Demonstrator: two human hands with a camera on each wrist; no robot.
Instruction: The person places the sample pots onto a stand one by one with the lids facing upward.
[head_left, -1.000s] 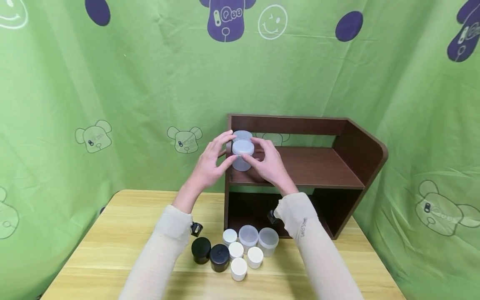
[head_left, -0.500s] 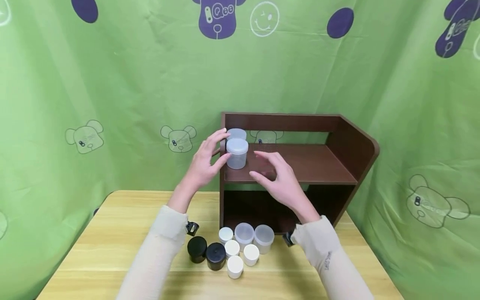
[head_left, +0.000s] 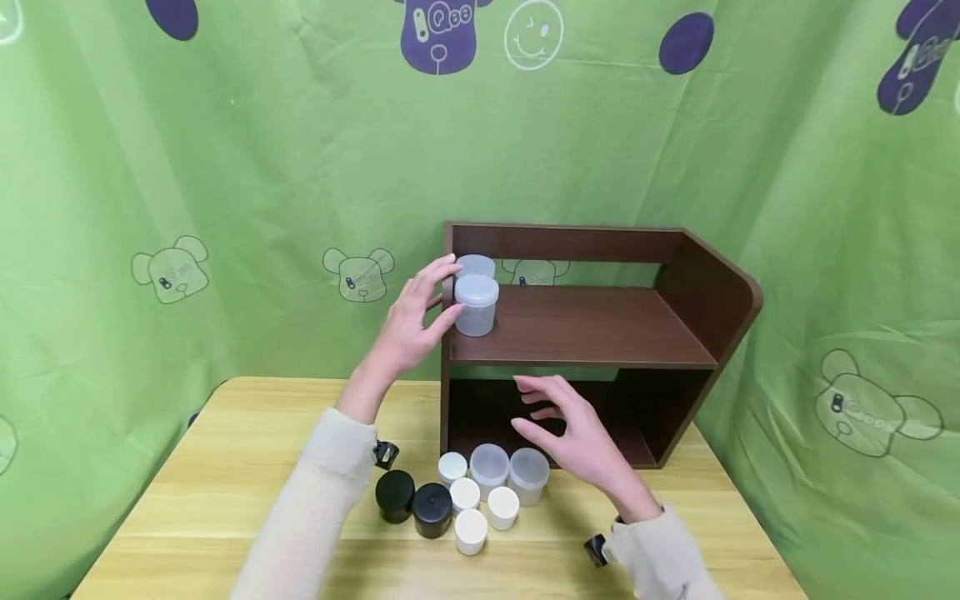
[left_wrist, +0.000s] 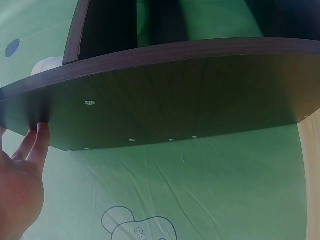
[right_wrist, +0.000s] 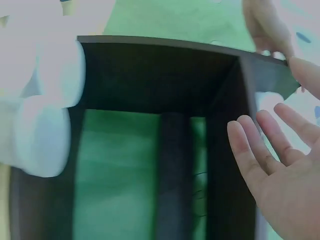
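Note:
A translucent jar with a lid (head_left: 476,305) stands upright at the left end of the upper board of a dark brown shelf (head_left: 592,327). A second translucent jar (head_left: 477,266) is right behind it. My left hand (head_left: 448,290) reaches round the shelf's left side panel (left_wrist: 175,100); its thumb touches the front jar and its fingers (left_wrist: 37,145) lie fairly straight. My right hand (head_left: 536,408) hovers with spread fingers, holding nothing, in front of the lower compartment and above the jars on the table. The right wrist view shows the same hand (right_wrist: 280,165) beside the shelf's dark opening.
On the wooden table (head_left: 225,483), in front of the shelf, stand two black jars (head_left: 395,496), several small white jars (head_left: 471,531) and two translucent ones (head_left: 489,467). Green printed cloth hangs behind and at both sides. The rest of the upper board is bare.
My right hand has let go of the front jar and dropped down and towards me, to the front of the lower compartment. The left hand and both shelf jars stay put.

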